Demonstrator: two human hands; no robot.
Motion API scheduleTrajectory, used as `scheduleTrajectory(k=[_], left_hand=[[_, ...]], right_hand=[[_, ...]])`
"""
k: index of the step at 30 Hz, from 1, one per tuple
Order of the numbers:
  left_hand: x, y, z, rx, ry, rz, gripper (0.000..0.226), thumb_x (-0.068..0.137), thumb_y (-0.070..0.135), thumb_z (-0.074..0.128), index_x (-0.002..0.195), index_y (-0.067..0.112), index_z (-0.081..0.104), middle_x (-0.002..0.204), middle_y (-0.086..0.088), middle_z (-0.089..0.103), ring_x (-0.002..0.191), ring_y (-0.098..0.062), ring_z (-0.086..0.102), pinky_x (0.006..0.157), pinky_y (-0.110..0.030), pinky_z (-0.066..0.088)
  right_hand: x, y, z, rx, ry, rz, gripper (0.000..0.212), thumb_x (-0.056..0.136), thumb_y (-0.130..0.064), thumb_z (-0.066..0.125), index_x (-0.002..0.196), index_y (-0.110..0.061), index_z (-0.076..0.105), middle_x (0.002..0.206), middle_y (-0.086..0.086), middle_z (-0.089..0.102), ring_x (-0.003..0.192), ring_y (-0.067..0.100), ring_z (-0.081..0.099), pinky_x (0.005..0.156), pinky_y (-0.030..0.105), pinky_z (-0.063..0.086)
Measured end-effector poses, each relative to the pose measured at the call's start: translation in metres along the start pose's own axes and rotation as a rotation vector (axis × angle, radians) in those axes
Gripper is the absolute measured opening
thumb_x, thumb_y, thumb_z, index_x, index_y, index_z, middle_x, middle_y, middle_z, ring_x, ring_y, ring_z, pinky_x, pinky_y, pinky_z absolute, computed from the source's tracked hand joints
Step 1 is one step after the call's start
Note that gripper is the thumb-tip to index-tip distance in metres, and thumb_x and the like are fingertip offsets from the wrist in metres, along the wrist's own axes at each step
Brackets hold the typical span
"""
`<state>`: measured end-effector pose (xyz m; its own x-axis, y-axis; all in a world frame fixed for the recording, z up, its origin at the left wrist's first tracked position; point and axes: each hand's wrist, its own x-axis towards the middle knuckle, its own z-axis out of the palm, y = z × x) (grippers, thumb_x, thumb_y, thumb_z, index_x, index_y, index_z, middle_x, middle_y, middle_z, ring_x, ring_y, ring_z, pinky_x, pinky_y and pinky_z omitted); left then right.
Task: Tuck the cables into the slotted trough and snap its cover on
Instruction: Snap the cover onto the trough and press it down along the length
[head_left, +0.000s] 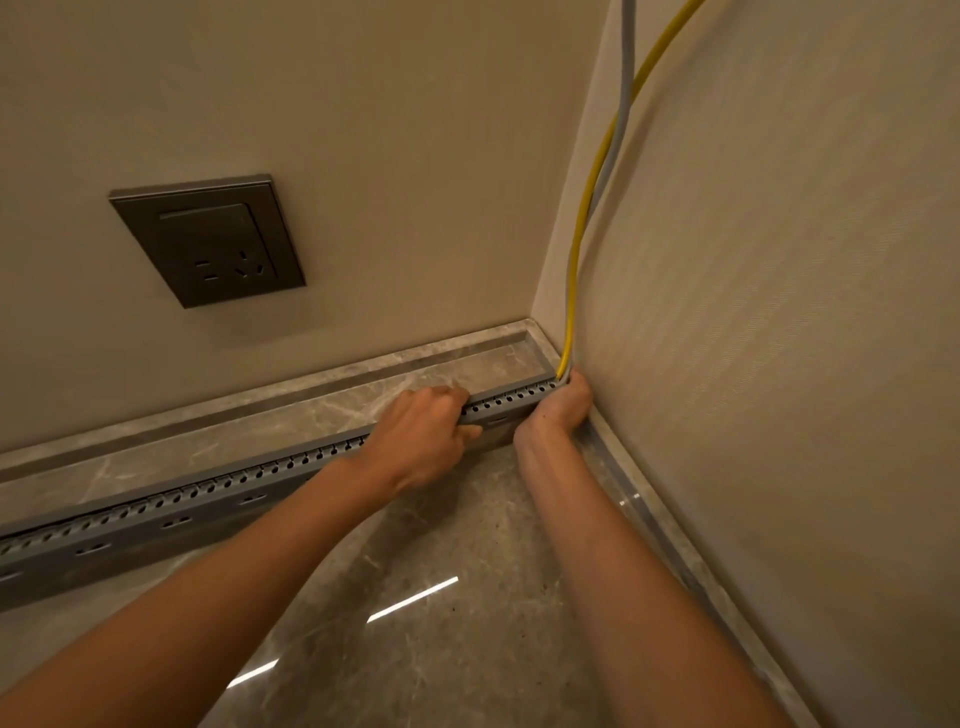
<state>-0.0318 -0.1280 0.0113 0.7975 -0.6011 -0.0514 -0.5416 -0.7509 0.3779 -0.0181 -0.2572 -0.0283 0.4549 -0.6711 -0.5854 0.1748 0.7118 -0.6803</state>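
Observation:
A long grey slotted trough (171, 512) lies on the marble floor along the skirting, running from the left edge to the room corner. A yellow cable (592, 187) and a grey cable (626, 88) hang down the corner and enter the trough's right end. My left hand (423, 439) grips the trough's top edge, thumb on its front face. My right hand (563, 408) is curled around the trough's end in the corner, where the cables go in. No separate cover shows; the trough's inside is hidden.
A dark wall socket (208, 239) sits on the back wall above the trough. A marble skirting ledge (291, 395) runs behind the trough and another along the right wall (779, 312). Glossy marble floor (441, 597) lies in front.

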Motion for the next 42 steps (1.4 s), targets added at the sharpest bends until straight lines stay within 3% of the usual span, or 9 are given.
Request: scheduleTrajectory(k=[7, 11, 20, 24, 31, 33, 35, 39, 42], left_hand=[[0.002, 0.000, 0.000, 0.012, -0.020, 0.027, 0.026, 0.093, 0.027, 0.048, 0.107, 0.006, 0.054, 0.110, -0.014, 0.060, 0.096, -0.030, 0.056, 0.072, -0.030, 0.036], [0.000, 0.005, 0.004, 0.055, -0.040, 0.004, 0.033, 0.095, 0.026, 0.045, 0.121, 0.005, 0.048, 0.118, -0.013, 0.054, 0.104, -0.028, 0.053, 0.082, -0.032, 0.041], [-0.001, 0.005, 0.009, 0.078, 0.054, 0.011, 0.032, 0.094, 0.025, 0.047, 0.119, 0.005, 0.051, 0.118, -0.011, 0.054, 0.107, -0.026, 0.050, 0.088, -0.031, 0.038], [-0.004, 0.003, 0.012, 0.082, 0.074, 0.031, 0.034, 0.093, 0.025, 0.047, 0.121, 0.006, 0.049, 0.118, -0.010, 0.054, 0.106, -0.025, 0.050, 0.087, -0.031, 0.039], [0.009, -0.002, 0.003, 0.018, -0.128, -0.026, 0.037, 0.086, 0.038, 0.056, 0.113, 0.012, 0.055, 0.109, -0.013, 0.062, 0.096, -0.028, 0.058, 0.074, -0.034, 0.043], [0.012, -0.004, 0.005, -0.001, -0.117, -0.042, 0.037, 0.086, 0.038, 0.058, 0.113, 0.013, 0.057, 0.108, -0.011, 0.062, 0.096, -0.027, 0.057, 0.071, -0.031, 0.039], [0.010, -0.007, 0.010, 0.044, -0.052, -0.058, 0.040, 0.087, 0.036, 0.056, 0.120, 0.014, 0.052, 0.114, -0.011, 0.058, 0.103, -0.028, 0.055, 0.078, -0.034, 0.041], [0.011, -0.013, 0.023, 0.167, 0.076, -0.051, 0.050, 0.092, 0.033, 0.050, 0.135, 0.012, 0.038, 0.124, -0.012, 0.050, 0.112, -0.029, 0.050, 0.090, -0.037, 0.041], [0.013, -0.018, 0.028, 0.179, 0.096, -0.037, 0.051, 0.093, 0.033, 0.049, 0.137, 0.011, 0.035, 0.127, -0.013, 0.048, 0.113, -0.029, 0.048, 0.091, -0.036, 0.041]], right_hand=[[-0.003, -0.008, -0.008, 0.012, -0.057, 0.078, 0.038, 0.091, -0.024, 0.037, 0.055, -0.015, 0.049, 0.050, 0.002, 0.057, 0.054, 0.019, 0.051, 0.054, 0.026, 0.042], [-0.003, -0.011, -0.008, 0.125, -0.118, 0.099, 0.050, 0.094, -0.027, 0.024, 0.050, -0.011, 0.042, 0.027, 0.003, 0.050, 0.034, 0.017, 0.051, 0.055, 0.026, 0.041], [-0.006, -0.011, -0.001, 0.132, -0.041, 0.116, 0.039, 0.091, -0.019, 0.027, 0.053, -0.014, 0.036, 0.024, -0.003, 0.043, 0.043, 0.018, 0.041, 0.049, 0.025, 0.038], [-0.005, -0.009, -0.001, 0.125, -0.043, 0.122, 0.037, 0.090, -0.019, 0.028, 0.054, -0.015, 0.036, 0.048, 0.003, 0.043, 0.046, 0.018, 0.040, 0.050, 0.025, 0.038], [0.004, -0.007, -0.015, 0.104, -0.201, 0.153, 0.047, 0.096, -0.030, 0.029, 0.052, -0.015, 0.041, 0.028, -0.002, 0.047, 0.027, 0.013, 0.048, 0.052, 0.028, 0.042], [0.007, -0.008, -0.017, 0.047, -0.289, 0.164, 0.065, 0.099, -0.041, 0.024, 0.047, -0.012, 0.051, 0.032, 0.002, 0.055, 0.036, 0.016, 0.059, 0.062, 0.031, 0.046], [0.008, -0.010, -0.019, -0.070, -0.396, 0.171, 0.077, 0.098, -0.049, 0.018, 0.053, -0.007, 0.064, 0.050, 0.009, 0.067, 0.064, 0.021, 0.065, 0.084, 0.036, 0.047], [0.006, -0.017, -0.032, -0.215, -0.517, 0.264, 0.040, 0.101, -0.029, 0.025, 0.126, -0.007, 0.048, 0.126, 0.015, 0.054, 0.129, 0.032, 0.043, 0.109, 0.045, 0.031], [0.005, -0.019, -0.041, -0.252, -0.644, 0.295, 0.038, 0.096, 0.004, 0.027, 0.129, -0.008, 0.042, 0.110, 0.012, 0.057, 0.134, 0.037, 0.036, 0.102, 0.044, 0.035]])
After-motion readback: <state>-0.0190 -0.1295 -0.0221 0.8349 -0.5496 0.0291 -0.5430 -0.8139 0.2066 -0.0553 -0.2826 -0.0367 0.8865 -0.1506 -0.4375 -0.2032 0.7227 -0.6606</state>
